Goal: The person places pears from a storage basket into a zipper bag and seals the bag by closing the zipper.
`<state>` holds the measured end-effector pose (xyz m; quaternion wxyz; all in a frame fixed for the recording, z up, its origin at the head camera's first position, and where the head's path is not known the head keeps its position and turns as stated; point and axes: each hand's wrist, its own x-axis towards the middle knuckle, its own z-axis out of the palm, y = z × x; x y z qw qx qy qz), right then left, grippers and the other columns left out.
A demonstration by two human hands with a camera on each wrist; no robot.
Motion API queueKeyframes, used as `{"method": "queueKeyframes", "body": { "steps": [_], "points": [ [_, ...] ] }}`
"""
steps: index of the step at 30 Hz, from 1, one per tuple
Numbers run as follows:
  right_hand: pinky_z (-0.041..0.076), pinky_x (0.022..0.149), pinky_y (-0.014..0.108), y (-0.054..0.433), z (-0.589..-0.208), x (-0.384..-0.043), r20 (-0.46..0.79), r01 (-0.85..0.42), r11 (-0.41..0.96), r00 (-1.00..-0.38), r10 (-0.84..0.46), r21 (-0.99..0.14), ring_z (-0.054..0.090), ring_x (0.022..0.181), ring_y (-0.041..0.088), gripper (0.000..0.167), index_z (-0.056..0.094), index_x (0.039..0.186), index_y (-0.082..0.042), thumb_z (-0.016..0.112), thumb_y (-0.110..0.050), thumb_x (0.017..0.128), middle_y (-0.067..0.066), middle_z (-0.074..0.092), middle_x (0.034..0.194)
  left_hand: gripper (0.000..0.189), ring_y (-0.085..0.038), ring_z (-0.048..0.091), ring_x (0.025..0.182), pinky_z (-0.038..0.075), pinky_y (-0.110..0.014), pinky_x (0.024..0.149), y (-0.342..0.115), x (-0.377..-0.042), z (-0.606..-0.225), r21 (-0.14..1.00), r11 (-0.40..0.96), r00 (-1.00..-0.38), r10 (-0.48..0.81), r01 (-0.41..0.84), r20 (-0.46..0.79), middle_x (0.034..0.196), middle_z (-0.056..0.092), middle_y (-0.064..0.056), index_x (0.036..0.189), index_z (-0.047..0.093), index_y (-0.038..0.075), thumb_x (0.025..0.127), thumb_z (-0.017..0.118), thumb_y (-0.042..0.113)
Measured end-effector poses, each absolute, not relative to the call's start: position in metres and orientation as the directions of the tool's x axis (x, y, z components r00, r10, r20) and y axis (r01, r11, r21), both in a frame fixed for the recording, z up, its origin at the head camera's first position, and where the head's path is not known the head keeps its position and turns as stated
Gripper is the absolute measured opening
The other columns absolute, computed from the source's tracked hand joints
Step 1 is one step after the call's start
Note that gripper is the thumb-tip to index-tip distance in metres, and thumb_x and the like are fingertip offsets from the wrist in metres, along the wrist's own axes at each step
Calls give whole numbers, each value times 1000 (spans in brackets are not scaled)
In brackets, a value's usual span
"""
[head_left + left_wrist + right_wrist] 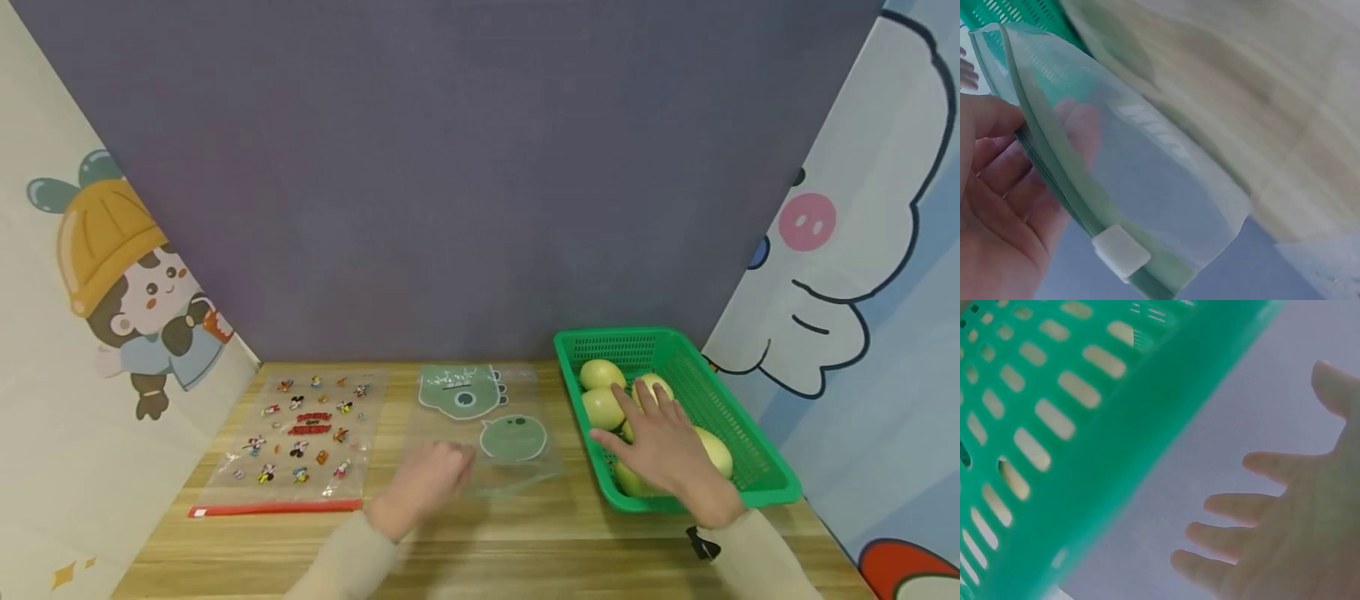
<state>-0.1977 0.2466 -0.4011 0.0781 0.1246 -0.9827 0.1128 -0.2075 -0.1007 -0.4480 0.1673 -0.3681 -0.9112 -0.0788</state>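
My left hand pinches the green zip edge of a clear slider bag between thumb and fingers. A white slider sits on that edge, and some fingers show through the plastic. In the head view the bag, printed with green cartoon shapes, extends behind the hand over the table. My right hand is spread palm down over the pale yellow-green fruits in a green plastic basket. Its straight fingers hold nothing and cover part of the fruit. In the right wrist view they are splayed beside the basket rim.
Another clear bag with small cartoon prints and a red zip strip lies flat on the left of the wooden table. A grey panel rises behind the table, with cartoon-printed walls at both sides.
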Motion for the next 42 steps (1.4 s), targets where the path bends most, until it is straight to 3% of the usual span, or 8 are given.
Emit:
{"method": "queueKeyframes", "body": {
  "steps": [7,10,14,17,22,29,38,42],
  "points": [
    [20,111,77,251,-397,-201,173,-255,946,-960,-222,-201,20,143,61,86,35,157,-3,47,-66,100,38,26,156,23,-7,40,44,30,-19,39,-101,-214,-425,-80,711,-588,634,699,502,53,45,7,71,56,13,86,71,5],
    [19,111,77,253,-396,-203,161,-243,947,-964,-212,-209,19,143,61,86,34,157,-3,47,-66,100,38,25,157,14,-10,50,48,42,-23,43,-101,-216,-413,-102,717,-563,620,690,547,58,56,2,78,61,10,84,72,4],
    [18,111,77,255,-394,-202,150,-232,948,-968,-203,-218,19,143,61,87,34,157,-3,47,-66,99,38,24,157,11,-10,53,50,46,-22,44,-100,-216,-398,-107,729,-562,604,676,565,63,59,1,82,63,9,85,72,3],
    [18,111,78,256,-393,-203,140,-228,947,-970,-200,-225,19,143,61,87,34,157,-3,47,-67,99,39,23,157,12,-6,46,47,37,-17,40,-102,-216,-390,-103,738,-572,595,667,564,59,54,5,82,63,9,88,72,3],
    [17,110,78,261,-395,-204,112,-207,951,-976,-186,-228,19,142,63,88,34,157,-3,45,-68,99,39,21,157,10,-7,48,47,37,-16,39,-103,-219,-380,-131,752,-543,573,646,614,59,57,5,84,66,8,86,75,2],
    [17,108,79,270,-401,-204,66,-184,953,-983,-173,-239,19,140,65,89,35,156,-2,44,-70,99,41,21,156,14,-3,38,45,25,-13,37,-101,-220,-374,-140,756,-534,568,640,627,55,49,8,81,65,9,83,76,1],
    [16,107,81,283,-405,-206,2,-131,960,-991,-135,-247,16,138,67,91,35,156,-1,42,-71,98,42,20,156,35,-1,23,44,20,-14,36,-95,-221,-366,-135,770,-538,548,624,641,52,28,12,65,48,16,87,70,0],
    [18,106,81,285,-407,-207,-36,-119,960,-991,-133,-254,17,138,67,93,35,156,0,42,-72,97,43,21,155,35,-1,22,43,20,-16,35,-94,-222,-362,-133,783,-541,531,608,652,52,26,12,65,47,16,86,70,0]
  ]
}}
